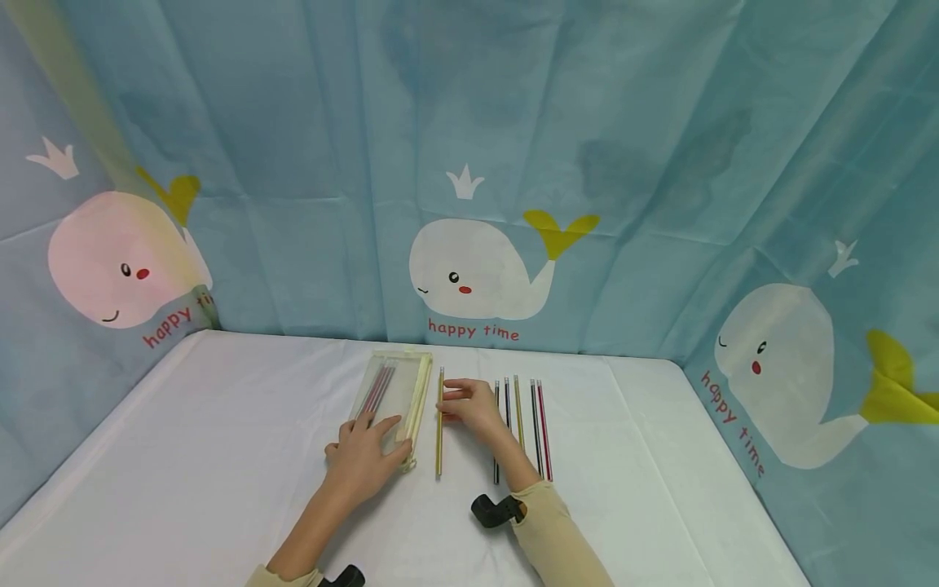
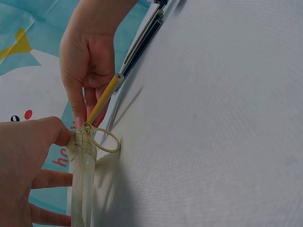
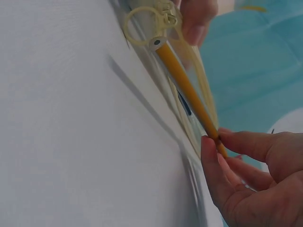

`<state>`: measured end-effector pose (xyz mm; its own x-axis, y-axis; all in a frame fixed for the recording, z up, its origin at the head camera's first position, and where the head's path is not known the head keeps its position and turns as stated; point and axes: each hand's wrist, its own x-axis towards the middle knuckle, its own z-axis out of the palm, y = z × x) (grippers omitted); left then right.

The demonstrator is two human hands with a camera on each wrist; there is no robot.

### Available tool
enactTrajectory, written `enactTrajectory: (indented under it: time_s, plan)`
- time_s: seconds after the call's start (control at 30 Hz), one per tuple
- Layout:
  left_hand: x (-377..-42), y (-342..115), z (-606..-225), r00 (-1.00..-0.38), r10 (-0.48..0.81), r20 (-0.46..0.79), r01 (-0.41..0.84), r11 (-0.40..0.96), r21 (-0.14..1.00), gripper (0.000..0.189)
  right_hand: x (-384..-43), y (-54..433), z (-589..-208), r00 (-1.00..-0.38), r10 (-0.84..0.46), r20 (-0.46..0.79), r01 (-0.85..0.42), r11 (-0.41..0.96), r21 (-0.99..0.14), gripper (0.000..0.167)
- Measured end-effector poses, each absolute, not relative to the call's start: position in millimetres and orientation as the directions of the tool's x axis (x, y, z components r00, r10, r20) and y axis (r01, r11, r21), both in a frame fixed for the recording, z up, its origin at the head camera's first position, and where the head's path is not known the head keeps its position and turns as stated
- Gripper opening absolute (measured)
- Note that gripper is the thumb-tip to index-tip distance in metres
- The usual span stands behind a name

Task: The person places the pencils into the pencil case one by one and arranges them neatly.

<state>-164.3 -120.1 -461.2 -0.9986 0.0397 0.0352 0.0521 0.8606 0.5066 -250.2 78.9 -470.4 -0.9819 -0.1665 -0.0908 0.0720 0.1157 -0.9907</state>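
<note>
A yellow pencil (image 1: 439,440) is pinched between the thumb and fingers of my right hand (image 1: 473,408), just right of a clear zip pouch (image 1: 403,383). In the right wrist view, the pencil (image 3: 187,92) slants, its flat end close to the zipper's ring pull (image 3: 137,23). Spread over the pouch's near part, my left hand (image 1: 363,461) touches it from above. The left wrist view shows that thumb by the zipper end (image 2: 84,137) and the other fingers against the pouch. Inside the pouch lie several pencils (image 1: 379,387), partly hidden by the left hand.
To the right, several pencils lie roughly side by side on the white cloth: dark ones (image 1: 495,440), a yellow one (image 1: 517,399) and a red one (image 1: 544,424). My right forearm passes over some. A blue whale-print curtain (image 1: 293,244) stands behind the table (image 1: 220,456).
</note>
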Motion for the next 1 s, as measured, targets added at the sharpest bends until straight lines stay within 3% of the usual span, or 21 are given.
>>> enactTrajectory:
  time_s: [1.0]
  plan:
    - [-163, -120, -460, -0.998, 0.042, 0.05, 0.062, 0.858, 0.51, 0.052, -262, 57, -470, -0.98, -0.155, -0.125, 0.116, 0.064, -0.991, 0.043]
